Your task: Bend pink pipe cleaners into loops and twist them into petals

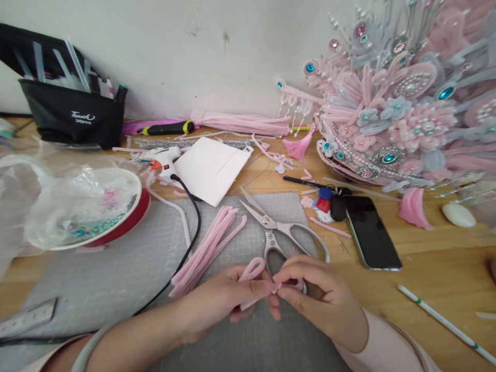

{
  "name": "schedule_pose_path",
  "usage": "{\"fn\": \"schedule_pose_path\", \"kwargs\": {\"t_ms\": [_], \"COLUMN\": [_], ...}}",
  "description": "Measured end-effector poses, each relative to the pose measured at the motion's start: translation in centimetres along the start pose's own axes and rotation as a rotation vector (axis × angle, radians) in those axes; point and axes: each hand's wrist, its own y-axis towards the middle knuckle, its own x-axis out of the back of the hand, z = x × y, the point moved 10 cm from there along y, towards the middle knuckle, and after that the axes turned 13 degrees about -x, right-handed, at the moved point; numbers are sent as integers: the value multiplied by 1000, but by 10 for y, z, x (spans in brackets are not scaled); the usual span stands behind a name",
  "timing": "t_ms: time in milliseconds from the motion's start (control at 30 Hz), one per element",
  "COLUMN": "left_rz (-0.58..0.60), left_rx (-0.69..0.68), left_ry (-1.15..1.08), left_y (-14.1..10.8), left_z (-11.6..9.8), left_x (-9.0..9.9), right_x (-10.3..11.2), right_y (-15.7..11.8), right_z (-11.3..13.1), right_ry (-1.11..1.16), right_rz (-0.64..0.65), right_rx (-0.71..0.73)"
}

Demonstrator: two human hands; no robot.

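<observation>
Between my two hands is a pink pipe cleaner (252, 268) bent into loops. My left hand (236, 292) pinches it between thumb and fingers, one loop standing up above the thumb. My right hand (321, 294) grips the same piece at its middle, and another loop shows under those fingers. Just beyond my hands, open metal scissors (276, 226) lie on the grey cutting mat (127, 289). A bundle of pink pipe cleaners (207, 250) rests left of the scissors, close to my left hand.
A glue gun (166, 163) with a black cord lies behind the mat, beside a white card (213, 168). Left are a bowl of beads (134, 181) and a black pouch (70, 113). At right stand a phone (372, 232) and a large jewelled pink headdress (387, 103).
</observation>
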Motion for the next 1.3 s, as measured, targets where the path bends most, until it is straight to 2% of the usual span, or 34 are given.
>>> {"fn": "schedule_pose_path", "kwargs": {"t_ms": [133,333,600,900,1100,1200,1300], "left_rz": [-21,-29,-56,-13,-38,-29,57], "left_rx": [12,96,91,77,-56,-181,-382], "left_ry": [-43,-117,-87,-63,220,503,847], "left_y": [0,-1,-1,0,3,2,-3], "left_z": [5,14,15,15,4,-12,-32], "left_x": [1,-2,6,6,13,12,-1], "right_x": [-1,-12,-5,-14,-14,-13,-13], "right_y": [2,0,0,-4,-3,-4,-4], "right_z": [-5,1,-3,-6,-12,-14,-18], "right_ry": [-107,-106,-156,-266,-257,-236,-204], "right_rz": [-19,112,22,86,70,72,79], "right_rx": [-73,-50,-33,-39,-91,-131,-181]}}
